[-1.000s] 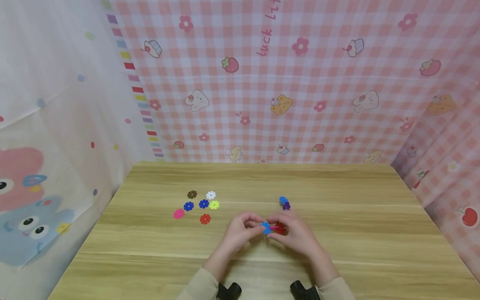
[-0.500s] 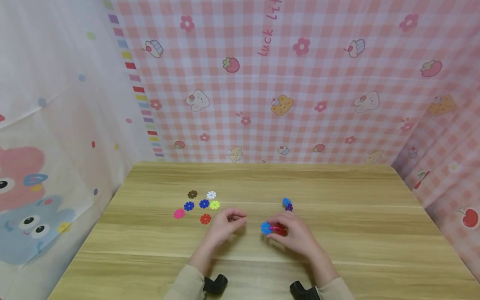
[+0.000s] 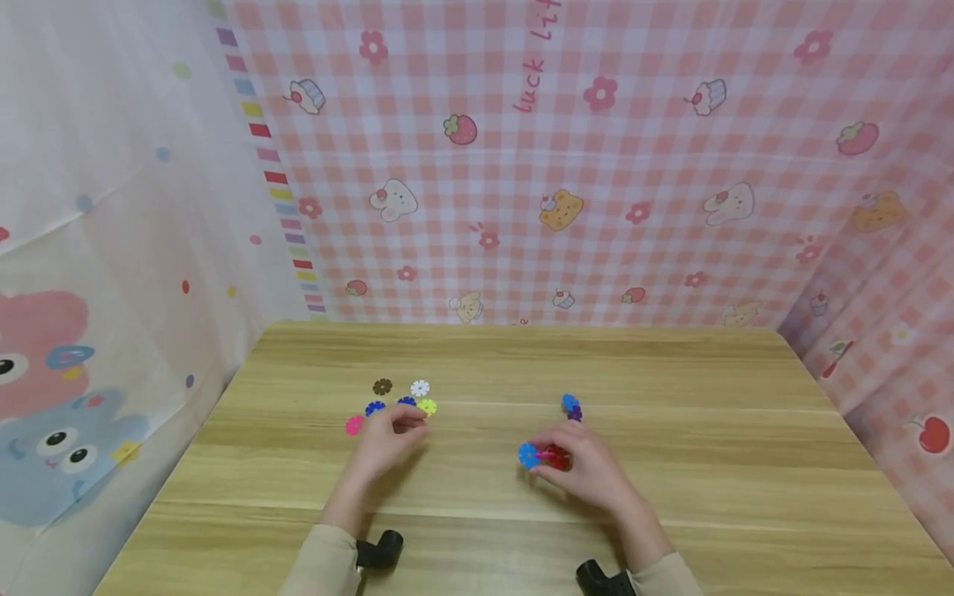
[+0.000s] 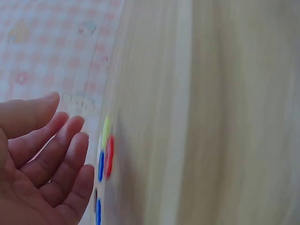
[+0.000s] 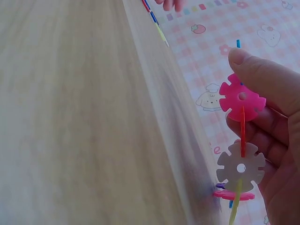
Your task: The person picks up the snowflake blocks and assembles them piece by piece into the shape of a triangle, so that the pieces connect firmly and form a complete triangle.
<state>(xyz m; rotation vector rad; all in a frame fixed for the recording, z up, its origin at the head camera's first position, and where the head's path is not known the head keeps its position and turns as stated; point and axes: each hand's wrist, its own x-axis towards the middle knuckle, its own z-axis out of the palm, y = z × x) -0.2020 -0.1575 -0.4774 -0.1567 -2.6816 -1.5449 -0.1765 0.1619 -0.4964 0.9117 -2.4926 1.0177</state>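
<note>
My right hand (image 3: 589, 468) pinches a chain of slotted plastic snowflake discs above the table. In the right wrist view a pink disc (image 5: 242, 98) shows by the thumb, with a light blue disc (image 5: 238, 44) edge-on above. Below the pink one come a red disc (image 5: 243, 136), a whitish disc (image 5: 241, 167) and a yellow disc (image 5: 236, 206). My left hand (image 3: 386, 440) holds nothing, its fingers loosely bent, over the loose discs at the left. In the left wrist view a red disc (image 4: 109, 157) lies beyond the fingertips; the head view hides it.
Around the left hand lie a brown disc (image 3: 383, 386), a white disc (image 3: 421, 387), a yellow-green disc (image 3: 428, 407), a pink disc (image 3: 354, 425) and two dark blue ones. Beyond the right hand sits a joined piece with a blue disc (image 3: 570, 402) and a purple disc (image 3: 575, 413).
My left hand has let go of the light blue disc on the chain and moved left to the loose discs, covering the red one. The right hand stays in place with the chain.
</note>
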